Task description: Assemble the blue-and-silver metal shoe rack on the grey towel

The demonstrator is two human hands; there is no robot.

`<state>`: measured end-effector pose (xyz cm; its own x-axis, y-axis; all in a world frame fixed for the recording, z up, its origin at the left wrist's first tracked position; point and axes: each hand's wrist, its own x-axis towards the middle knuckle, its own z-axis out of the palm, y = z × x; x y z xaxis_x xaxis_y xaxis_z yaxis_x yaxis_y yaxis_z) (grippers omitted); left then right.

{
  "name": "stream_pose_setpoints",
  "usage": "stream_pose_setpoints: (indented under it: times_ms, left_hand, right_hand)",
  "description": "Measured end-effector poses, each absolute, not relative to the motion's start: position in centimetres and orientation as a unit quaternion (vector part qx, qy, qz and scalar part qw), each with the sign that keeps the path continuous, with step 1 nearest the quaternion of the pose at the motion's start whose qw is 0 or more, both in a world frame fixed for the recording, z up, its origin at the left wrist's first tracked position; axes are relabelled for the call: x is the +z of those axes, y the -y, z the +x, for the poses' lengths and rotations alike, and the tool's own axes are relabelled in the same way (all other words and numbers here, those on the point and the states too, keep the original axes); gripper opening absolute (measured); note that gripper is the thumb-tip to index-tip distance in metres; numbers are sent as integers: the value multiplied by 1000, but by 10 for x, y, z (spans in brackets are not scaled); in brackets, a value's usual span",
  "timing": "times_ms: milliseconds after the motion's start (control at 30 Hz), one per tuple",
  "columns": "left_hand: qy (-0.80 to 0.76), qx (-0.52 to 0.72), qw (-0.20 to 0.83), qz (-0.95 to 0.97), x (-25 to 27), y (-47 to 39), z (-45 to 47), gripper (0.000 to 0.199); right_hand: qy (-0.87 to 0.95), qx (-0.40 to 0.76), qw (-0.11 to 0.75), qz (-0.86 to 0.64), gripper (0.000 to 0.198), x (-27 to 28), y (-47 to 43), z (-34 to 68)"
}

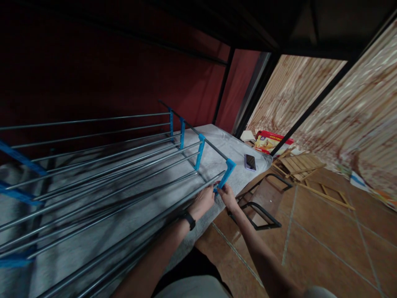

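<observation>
Okay, so the near blue bracket [228, 167] is sitting at the right end of your metal rack [124, 175], which is stretching across the gray-covered worktop [214, 134]. Your left hand [203, 203] and right hand [228, 196] are both gripping the bracket's lower end, though the exact contact is mostly hiding from view. Looks to me like you're working on the joint with the near tube [124, 239]; imo the next move is calling for a steady bracket and a straight tube. Farther right, a phone [250, 162] is lying flat, and a chair [263, 203] is standing beside the worktop.
</observation>
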<state>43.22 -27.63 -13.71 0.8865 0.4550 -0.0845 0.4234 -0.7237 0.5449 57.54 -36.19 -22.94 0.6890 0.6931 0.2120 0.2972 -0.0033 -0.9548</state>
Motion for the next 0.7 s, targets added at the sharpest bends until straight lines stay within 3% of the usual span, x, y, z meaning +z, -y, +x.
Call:
stream_pose_setpoints:
  times_ms: [433,700]
  left_hand:
    - [-286,34,258,922,-145,285,450,39]
    - [-276,19,284,918,-145,283,452,32]
  right_hand:
    - [384,128,578,-709,24,-226,364,577]
    - [384,125,573,-713,31,-222,362,571]
